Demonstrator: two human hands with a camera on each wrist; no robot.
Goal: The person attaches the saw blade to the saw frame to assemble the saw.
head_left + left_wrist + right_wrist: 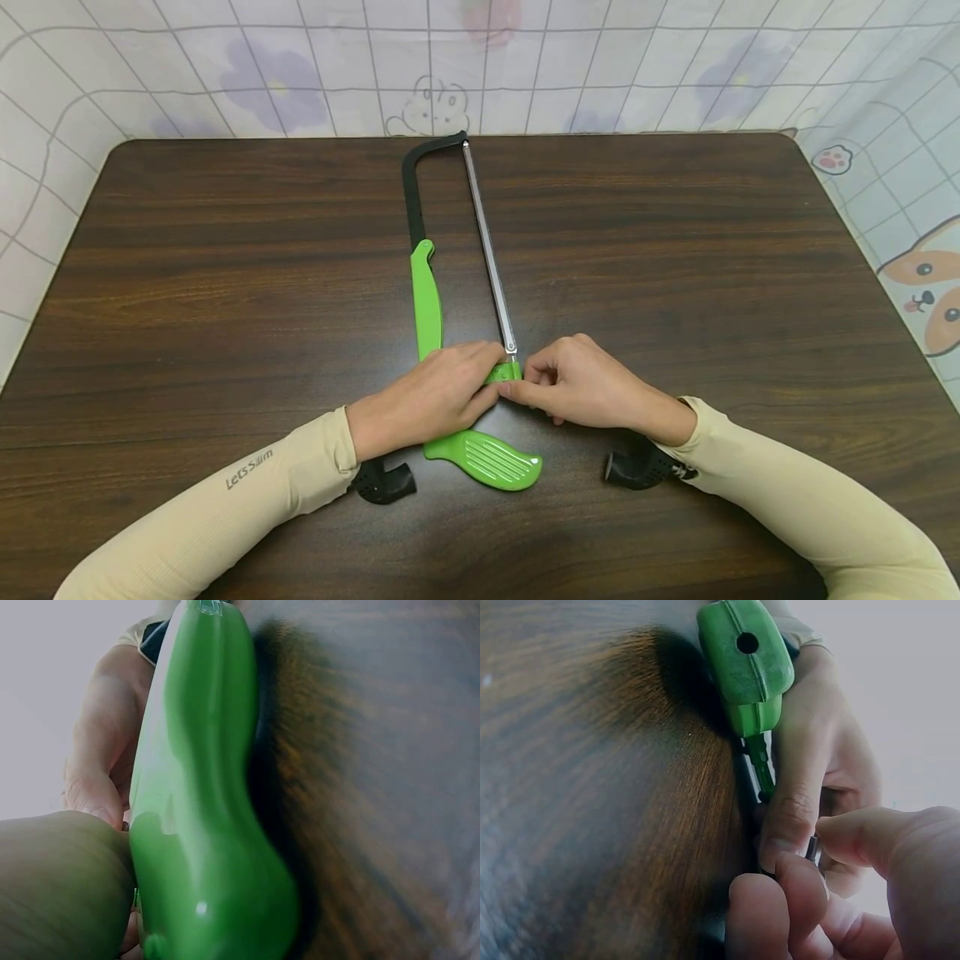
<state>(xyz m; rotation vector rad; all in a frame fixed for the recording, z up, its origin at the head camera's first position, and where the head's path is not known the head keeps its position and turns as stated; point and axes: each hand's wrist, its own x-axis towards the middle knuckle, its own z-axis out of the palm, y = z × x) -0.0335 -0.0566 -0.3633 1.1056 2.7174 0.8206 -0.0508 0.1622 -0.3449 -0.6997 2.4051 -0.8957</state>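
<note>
A hacksaw with a bright green handle [427, 308], a black bowed frame [412, 192] and a thin silver blade [487, 242] lies flat on the table, its far end pointing away from me. My left hand [438, 392] lies across the handle, its thumb and fingers gripping the green bracket at the blade's near end. From the right, my right hand [588, 383] meets that bracket. Its thumb and index finger pinch a small dark metal pin [812, 847], seen in the right wrist view. In the left wrist view, the green handle [210, 750] fills the middle.
The dark wood-grain table [675, 250] runs back to a wall [600, 67] with a grid pattern and cartoon prints. Black wrist-worn devices, one [386, 482] at the left wrist and one [637, 468] at the right, stick out just above the tabletop. The hacksaw's rounded grip end [498, 460] points toward me.
</note>
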